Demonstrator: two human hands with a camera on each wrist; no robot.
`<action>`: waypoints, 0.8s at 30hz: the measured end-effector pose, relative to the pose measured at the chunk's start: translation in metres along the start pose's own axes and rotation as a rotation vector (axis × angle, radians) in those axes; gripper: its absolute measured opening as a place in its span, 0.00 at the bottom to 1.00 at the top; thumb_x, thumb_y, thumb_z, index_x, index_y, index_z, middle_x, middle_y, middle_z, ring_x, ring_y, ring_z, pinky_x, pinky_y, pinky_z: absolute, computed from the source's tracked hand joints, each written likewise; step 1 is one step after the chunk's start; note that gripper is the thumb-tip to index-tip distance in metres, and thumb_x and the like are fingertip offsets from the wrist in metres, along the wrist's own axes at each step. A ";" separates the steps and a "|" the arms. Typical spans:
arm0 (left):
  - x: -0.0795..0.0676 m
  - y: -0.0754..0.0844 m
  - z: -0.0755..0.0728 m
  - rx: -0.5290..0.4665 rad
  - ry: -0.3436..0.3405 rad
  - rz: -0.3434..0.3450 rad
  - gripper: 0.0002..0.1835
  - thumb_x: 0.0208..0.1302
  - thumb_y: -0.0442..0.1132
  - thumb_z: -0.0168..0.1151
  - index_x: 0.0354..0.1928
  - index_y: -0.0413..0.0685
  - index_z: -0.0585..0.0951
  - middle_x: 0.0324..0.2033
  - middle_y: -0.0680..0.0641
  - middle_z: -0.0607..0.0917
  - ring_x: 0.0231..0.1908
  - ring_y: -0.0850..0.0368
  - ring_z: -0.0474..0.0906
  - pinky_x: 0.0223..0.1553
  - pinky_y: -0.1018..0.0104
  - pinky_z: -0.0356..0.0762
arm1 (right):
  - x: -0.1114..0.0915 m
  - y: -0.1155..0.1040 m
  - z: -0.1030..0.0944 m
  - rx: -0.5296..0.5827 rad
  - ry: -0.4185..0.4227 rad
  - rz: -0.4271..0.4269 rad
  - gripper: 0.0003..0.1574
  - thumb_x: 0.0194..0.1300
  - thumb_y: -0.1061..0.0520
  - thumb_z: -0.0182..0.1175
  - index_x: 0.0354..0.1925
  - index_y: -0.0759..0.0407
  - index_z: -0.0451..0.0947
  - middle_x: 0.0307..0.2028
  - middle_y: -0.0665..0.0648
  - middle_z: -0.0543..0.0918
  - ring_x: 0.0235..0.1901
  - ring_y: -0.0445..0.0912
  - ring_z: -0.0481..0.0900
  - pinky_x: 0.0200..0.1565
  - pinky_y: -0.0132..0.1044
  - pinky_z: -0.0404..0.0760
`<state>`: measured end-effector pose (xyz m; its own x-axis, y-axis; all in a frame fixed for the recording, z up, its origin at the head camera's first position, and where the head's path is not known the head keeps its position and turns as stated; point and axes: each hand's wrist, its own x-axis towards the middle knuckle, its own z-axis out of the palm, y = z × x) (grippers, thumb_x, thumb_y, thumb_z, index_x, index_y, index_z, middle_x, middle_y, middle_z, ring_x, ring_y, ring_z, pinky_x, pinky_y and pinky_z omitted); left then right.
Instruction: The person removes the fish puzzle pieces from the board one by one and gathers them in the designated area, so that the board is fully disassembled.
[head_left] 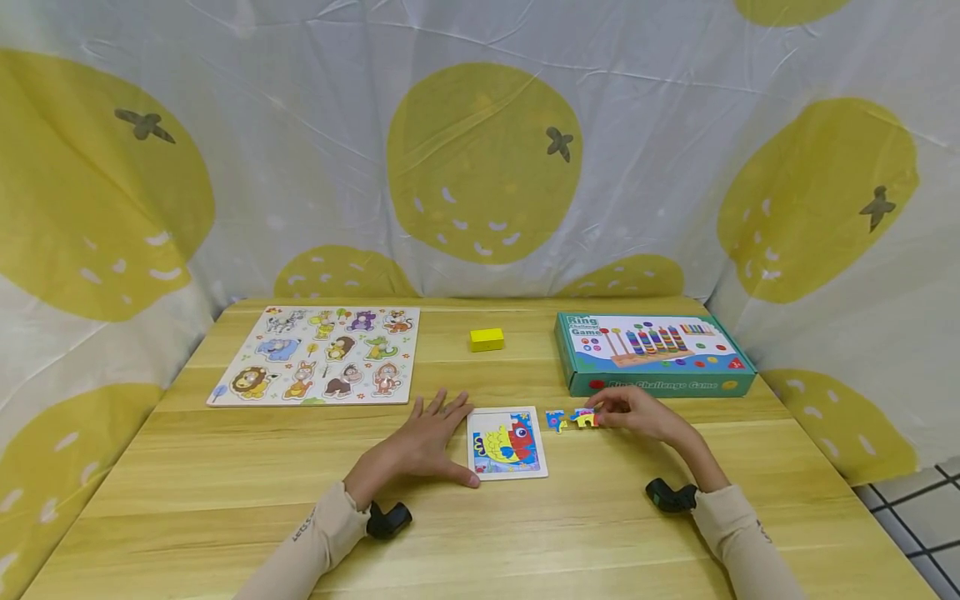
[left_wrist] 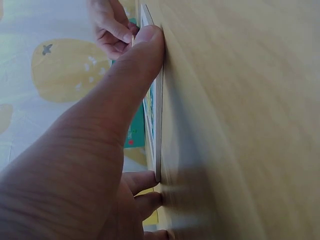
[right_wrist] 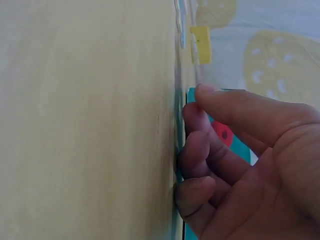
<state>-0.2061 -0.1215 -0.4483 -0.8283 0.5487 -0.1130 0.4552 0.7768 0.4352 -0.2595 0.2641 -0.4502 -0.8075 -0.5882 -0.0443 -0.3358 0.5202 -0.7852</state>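
A small square puzzle board (head_left: 509, 477) with a red and yellow fish picture lies flat in the middle of the table. Along its left edge my left hand (head_left: 420, 446) spreads its fingers, with the thumb at the near corner. In the left wrist view, the thumb and a fingertip touch the rim of the puzzle board (left_wrist: 159, 115). My right hand (head_left: 630, 413) pinches a colourful puzzle piece (head_left: 582, 418) between thumb and index finger, to the right of the board. Between that piece and the board lies another puzzle piece (head_left: 553, 419).
A larger animal puzzle board (head_left: 300, 394) lies at the back left. Behind the small board sits a yellow block (head_left: 487, 339). The green ring game box (head_left: 660, 385) stands at the back right, just beyond my right hand. A patterned curtain (head_left: 337, 167) encloses the table.
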 end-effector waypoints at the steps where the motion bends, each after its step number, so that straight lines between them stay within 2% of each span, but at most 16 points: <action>1: 0.000 0.000 0.000 -0.001 -0.001 0.000 0.63 0.39 0.74 0.68 0.74 0.48 0.57 0.75 0.47 0.50 0.73 0.39 0.37 0.67 0.33 0.30 | 0.000 0.000 0.000 0.000 0.001 0.004 0.14 0.67 0.62 0.59 0.50 0.64 0.79 0.31 0.58 0.81 0.26 0.39 0.72 0.28 0.29 0.70; 9: 0.001 0.000 0.000 -0.001 -0.001 -0.002 0.63 0.40 0.74 0.68 0.74 0.48 0.57 0.75 0.47 0.50 0.73 0.39 0.36 0.67 0.33 0.30 | 0.001 0.000 0.001 -0.042 0.017 0.004 0.13 0.65 0.63 0.59 0.49 0.61 0.80 0.29 0.54 0.80 0.23 0.38 0.69 0.25 0.28 0.68; 17: 0.001 0.000 -0.001 -0.001 -0.002 -0.007 0.63 0.39 0.73 0.68 0.74 0.48 0.57 0.75 0.47 0.51 0.73 0.39 0.36 0.67 0.33 0.30 | 0.001 -0.004 0.002 -0.049 0.025 0.019 0.14 0.65 0.66 0.58 0.49 0.66 0.79 0.29 0.57 0.79 0.22 0.37 0.67 0.24 0.28 0.65; 24: 0.000 0.001 -0.001 -0.004 -0.002 -0.009 0.62 0.40 0.72 0.69 0.74 0.48 0.56 0.75 0.47 0.51 0.73 0.38 0.36 0.67 0.33 0.30 | -0.003 -0.028 0.002 -0.045 0.021 0.049 0.14 0.64 0.71 0.56 0.49 0.72 0.78 0.29 0.64 0.78 0.21 0.38 0.66 0.24 0.27 0.65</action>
<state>-0.2062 -0.1210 -0.4470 -0.8316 0.5425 -0.1187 0.4465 0.7802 0.4381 -0.2469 0.2498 -0.4294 -0.8334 -0.5484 -0.0686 -0.3167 0.5755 -0.7540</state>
